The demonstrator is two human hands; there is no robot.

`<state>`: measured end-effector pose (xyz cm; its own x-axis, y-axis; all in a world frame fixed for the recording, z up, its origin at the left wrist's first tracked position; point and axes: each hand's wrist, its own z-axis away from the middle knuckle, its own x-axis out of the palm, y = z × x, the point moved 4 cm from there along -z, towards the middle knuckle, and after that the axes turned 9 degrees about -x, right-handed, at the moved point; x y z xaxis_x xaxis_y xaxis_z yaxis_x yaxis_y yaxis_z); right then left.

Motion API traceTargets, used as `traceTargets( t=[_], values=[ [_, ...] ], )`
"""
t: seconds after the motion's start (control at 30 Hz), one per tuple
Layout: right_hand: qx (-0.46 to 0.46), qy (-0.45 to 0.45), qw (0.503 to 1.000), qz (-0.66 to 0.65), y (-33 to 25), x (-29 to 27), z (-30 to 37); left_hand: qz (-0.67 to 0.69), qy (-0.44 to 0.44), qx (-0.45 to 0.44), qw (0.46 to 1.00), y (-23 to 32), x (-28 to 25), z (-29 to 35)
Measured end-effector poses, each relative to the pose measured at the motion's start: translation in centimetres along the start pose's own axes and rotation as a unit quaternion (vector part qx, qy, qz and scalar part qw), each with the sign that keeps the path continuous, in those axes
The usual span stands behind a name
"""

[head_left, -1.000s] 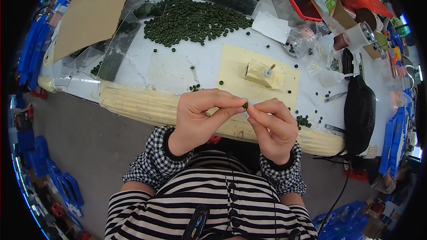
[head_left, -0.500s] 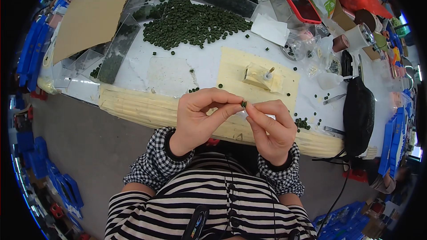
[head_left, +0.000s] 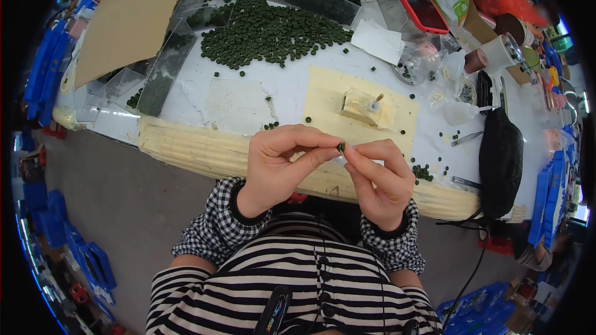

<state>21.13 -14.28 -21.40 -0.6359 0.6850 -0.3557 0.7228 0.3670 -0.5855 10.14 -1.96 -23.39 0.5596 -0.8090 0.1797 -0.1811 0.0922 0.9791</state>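
Observation:
Between the fingertips of both hands is a small dark green bead-like piece (head_left: 341, 147), held over the table's near edge. My left hand (head_left: 282, 164) pinches it from the left with thumb and forefinger. From the right, the thumb and forefinger of my right hand (head_left: 380, 177) close on it too, and the fingers hide part of it. Just beyond the hands, a wrapped block with an upright peg (head_left: 372, 108) sits on a cream sheet (head_left: 320, 87). A large heap of similar green pieces (head_left: 267, 31) spreads over the far part of the white table.
Clear trays (head_left: 313, 6) of green pieces stand at the back, near a cardboard sheet (head_left: 133, 15). A red-cased phone (head_left: 413, 0) leans at the back right. Tweezers (head_left: 467, 139), a black pouch (head_left: 500, 161) and a small green cluster (head_left: 422, 172) lie on the right.
Both hands stay almost in place. The green piece between the fingertips has turned slightly.

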Motion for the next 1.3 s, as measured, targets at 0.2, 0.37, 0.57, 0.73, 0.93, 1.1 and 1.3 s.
traceTargets(
  t=[0.2, 0.37, 0.57, 0.73, 0.93, 1.1, 1.3],
  values=[
    [0.024, -0.003, 0.999, -0.023, 0.2, -0.1, 0.2, -0.02, -0.001, 0.022, 1.0, 0.2, 0.0, -0.1],
    [0.044, -0.004, 0.998, -0.05, 0.4, -0.1, 0.5, -0.046, -0.008, 0.043, 0.998, 0.4, 0.1, -0.1],
    [0.04, -0.013, 0.998, -0.048, 0.6, 0.0, 0.6, -0.046, 0.005, 0.037, 0.998, 0.1, 0.1, -0.1],
    [0.067, -0.014, 0.998, 0.004, 0.8, -0.2, 0.4, -0.181, 0.013, 0.019, 0.983, 0.7, -1.0, -1.0],
    [0.086, 0.03, 0.994, 0.066, 1.3, -1.8, 0.3, -0.473, 0.048, 0.001, 0.88, 0.4, -3.5, -2.3],
    [0.09, 0.023, 0.992, 0.084, 1.3, -1.9, 0.6, -0.428, 0.128, 0.055, 0.893, 0.7, -3.8, -2.6],
    [0.122, 0.069, 0.976, 0.165, 2.3, -4.8, 1.2, -0.502, 0.07, 0.02, 0.862, 2.0, -4.7, -1.0]
  ],
)
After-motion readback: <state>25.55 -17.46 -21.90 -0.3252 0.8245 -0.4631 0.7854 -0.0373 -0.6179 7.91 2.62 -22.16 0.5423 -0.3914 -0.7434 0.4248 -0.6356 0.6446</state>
